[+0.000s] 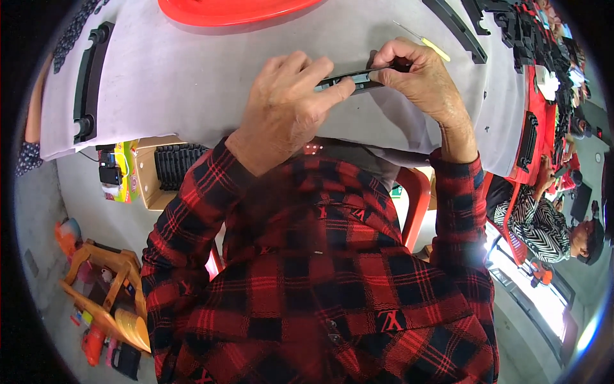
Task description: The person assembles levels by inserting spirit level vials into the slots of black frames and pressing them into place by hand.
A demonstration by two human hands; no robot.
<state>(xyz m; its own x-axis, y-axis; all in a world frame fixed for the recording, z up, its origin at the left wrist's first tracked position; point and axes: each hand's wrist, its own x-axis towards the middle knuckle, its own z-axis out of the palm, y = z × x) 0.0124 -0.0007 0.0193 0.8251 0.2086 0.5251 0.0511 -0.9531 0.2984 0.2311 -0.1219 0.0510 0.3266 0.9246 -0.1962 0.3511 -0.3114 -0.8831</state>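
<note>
Both of my hands are on one long, narrow black plastic part (pixel 362 86) with a lighter strip along its inside, held just over the grey-white tabletop. My left hand (pixel 291 96) grips the part's left end, its thumb lying along the pale strip. At the other end, my right hand (pixel 412 73) pinches the part between thumb and bent fingers; the fingertips partly hide that end. A thin tool with a yellow handle (pixel 436 49) and a slim metal shaft lies on the table just beyond my right hand.
A red tray (pixel 236 14) sits at the far edge. Similar long black parts lie at the left (pixel 94 83) and far right (pixel 455 29). Below the table's left side stands a cardboard box (pixel 149 176) of black parts. Other people (pixel 543 217) sit at the right.
</note>
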